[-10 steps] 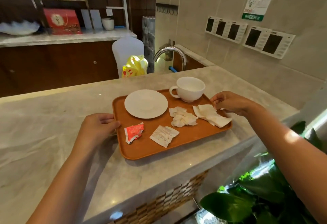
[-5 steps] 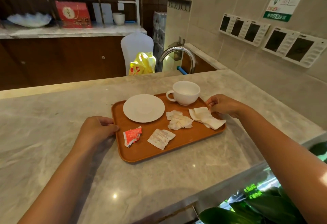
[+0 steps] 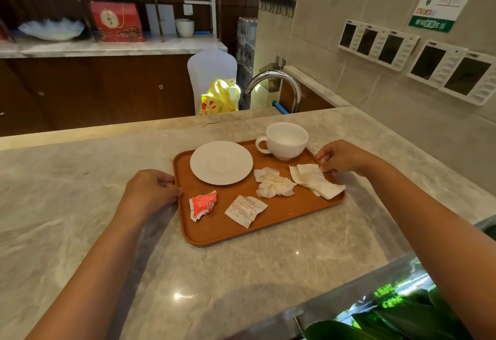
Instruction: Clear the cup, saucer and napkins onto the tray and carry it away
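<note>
Orange-brown plastic, the tray (image 3: pixel 268 221) lies flat on the grey marble worktop (image 3: pixel 80 205), turned a little so its short ends face our two hands

From the one head view we have, our left hand (image 3: pixel 150 192) is curled at the tray's left short edge, fingers bent round the rim and touching it. Our right hand (image 3: pixel 343 157) is at the far right edge, its fingertips pinched at the rim just where the flat napkin (image 3: pixel 316 181) overlaps it. Both hands are closed down onto the edge rather than spread. We cannot tell whether the right one has only the rim or the napkin corner as well. We judge this two-ended hold is there to keep the load level for lifting

The tray holds everything the task names. The white saucer (image 3: pixel 221 162) lies bare in the far left part, and the white cup (image 3: pixel 285 139) stands upright in the far right corner, handle to the left, not on the saucer. It looks empty. A crumpled napkin (image 3: pixel 273 185) sits in the middle, touching the flat one beside it. Nearer us lie a torn red sachet (image 3: pixel 202 204) and a white paper wrapper (image 3: pixel 245 209), apart from each other

The worktop round the tray shows nothing else to collect, so loading looks done and carrying remains. The cup, standing loose, is what could slide if the tray tips
</note>
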A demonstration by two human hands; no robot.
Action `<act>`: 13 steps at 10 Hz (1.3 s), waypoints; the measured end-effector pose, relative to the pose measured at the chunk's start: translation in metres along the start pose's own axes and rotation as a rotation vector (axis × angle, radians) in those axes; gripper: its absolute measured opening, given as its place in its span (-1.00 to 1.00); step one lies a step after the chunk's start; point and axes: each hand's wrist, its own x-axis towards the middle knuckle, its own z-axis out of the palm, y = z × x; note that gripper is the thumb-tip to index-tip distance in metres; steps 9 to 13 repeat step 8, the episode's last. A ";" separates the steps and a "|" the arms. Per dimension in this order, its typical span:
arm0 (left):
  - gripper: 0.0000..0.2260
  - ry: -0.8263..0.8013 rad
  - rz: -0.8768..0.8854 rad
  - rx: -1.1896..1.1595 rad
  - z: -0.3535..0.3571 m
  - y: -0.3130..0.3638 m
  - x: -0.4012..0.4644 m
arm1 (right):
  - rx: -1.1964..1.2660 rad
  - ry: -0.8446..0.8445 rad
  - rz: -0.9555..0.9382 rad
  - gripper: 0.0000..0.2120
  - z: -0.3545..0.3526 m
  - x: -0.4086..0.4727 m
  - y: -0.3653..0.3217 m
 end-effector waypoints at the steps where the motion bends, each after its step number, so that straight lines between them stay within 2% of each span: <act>1: -0.74 -0.005 -0.020 -0.077 0.001 -0.001 -0.002 | 0.025 0.063 0.001 -0.73 0.003 0.000 0.003; 5: -0.71 0.001 -0.031 -0.136 0.002 -0.004 -0.007 | 0.064 0.243 -0.002 -0.78 0.015 -0.009 0.009; 7: -0.77 0.017 0.047 -0.059 -0.004 -0.005 -0.017 | -0.056 0.276 -0.041 -0.78 0.010 -0.042 0.009; 8: -0.76 0.061 0.104 0.035 -0.009 -0.013 -0.038 | -0.163 0.396 -0.084 -0.76 0.017 -0.066 0.022; 13: -0.76 0.061 0.104 0.035 -0.009 -0.013 -0.038 | -0.163 0.396 -0.084 -0.76 0.017 -0.066 0.022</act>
